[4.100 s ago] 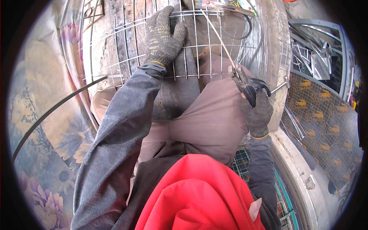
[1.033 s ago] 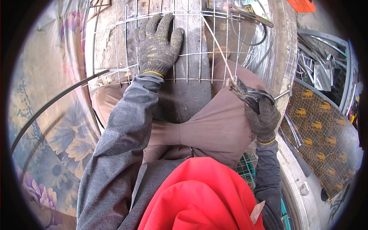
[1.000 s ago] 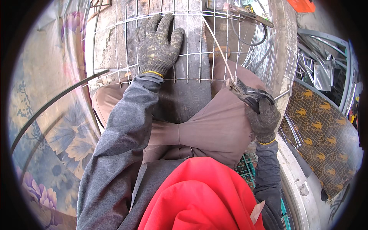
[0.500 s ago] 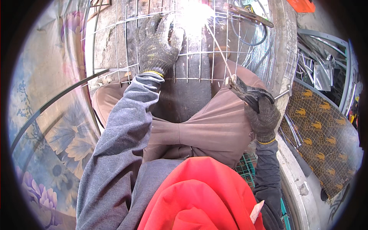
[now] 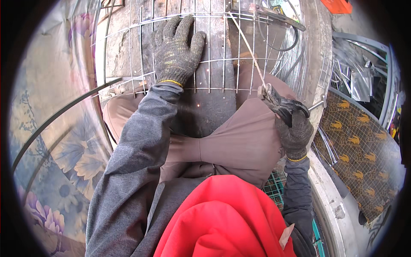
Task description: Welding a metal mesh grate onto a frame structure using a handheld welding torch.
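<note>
My left hand (image 5: 177, 53), in a grey knit glove with a yellow cuff edge, lies flat with fingers spread on a grid of thin metal wires (image 5: 209, 73). Its fingertips touch the crosswise wires at the far side. A welding electrode holder (image 5: 276, 104) is gripped in my gloved right hand (image 5: 295, 132), over my right thigh. From its jaws a thin welding rod (image 5: 248, 47) slants up and left, its tip near the far crosswise wires. A few small sparks glow on and under the grid. Beneath it lies a dark, worn board (image 5: 205, 113).
A clamp-like metal tool (image 5: 280, 18) with a dark cable lies at the far right, beside a bundle of loose wires (image 5: 295, 64). A dark curved rod (image 5: 64, 107) crosses the flowered cloth (image 5: 81, 171) on the left. A patterned brown sheet (image 5: 355, 150) and metal frame (image 5: 387, 81) stand right.
The bright welding arc and its spray of sparks at the rod's tip have gone out. My right hand and the holder have shifted slightly; my left hand has stayed in place.
</note>
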Tool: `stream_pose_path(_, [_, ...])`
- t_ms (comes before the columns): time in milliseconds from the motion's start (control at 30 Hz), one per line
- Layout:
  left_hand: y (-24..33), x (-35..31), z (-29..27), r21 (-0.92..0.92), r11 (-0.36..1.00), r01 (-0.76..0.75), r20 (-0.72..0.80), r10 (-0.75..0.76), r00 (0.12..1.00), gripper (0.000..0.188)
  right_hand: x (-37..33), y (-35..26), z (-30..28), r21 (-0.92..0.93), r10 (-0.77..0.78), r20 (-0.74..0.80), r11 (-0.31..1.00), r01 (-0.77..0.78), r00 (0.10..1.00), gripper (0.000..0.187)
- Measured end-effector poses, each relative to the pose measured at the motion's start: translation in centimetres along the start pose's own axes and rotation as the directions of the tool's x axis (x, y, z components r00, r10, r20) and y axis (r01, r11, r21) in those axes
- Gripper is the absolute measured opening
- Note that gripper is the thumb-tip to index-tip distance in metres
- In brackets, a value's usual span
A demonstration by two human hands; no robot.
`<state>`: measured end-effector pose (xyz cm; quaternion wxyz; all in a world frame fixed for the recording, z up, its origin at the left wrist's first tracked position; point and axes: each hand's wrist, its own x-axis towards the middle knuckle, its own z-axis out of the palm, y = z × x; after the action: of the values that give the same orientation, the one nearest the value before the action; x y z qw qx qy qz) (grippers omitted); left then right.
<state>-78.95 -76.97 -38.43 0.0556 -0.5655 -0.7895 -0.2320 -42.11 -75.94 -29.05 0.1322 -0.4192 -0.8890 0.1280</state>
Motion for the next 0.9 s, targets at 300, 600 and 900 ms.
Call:
stream_pose_path(300, [0.22,-0.07,0.07,-0.032,0.999,-0.005,-0.027,0.005,1.000,0.051,-0.09,0.20,-0.24,0.012,-0.016,0.037,1.000,0.015,0.999,0.053])
stream_pose_path(600, [-0.03,-0.07,0.02,-0.025,1.000,-0.016,-0.015,0.016,1.000,0.051,0.12,0.03,-0.42,0.019,0.005,0.070,1.000,-0.006,0.998,0.055])
stream_pose_path(900, [0.10,-0.09,0.18,-0.039,0.999,-0.003,-0.003,0.003,1.000,0.053,0.40,-0.16,-0.51,0.011,-0.014,0.055,1.000,0.013,0.998,0.050])
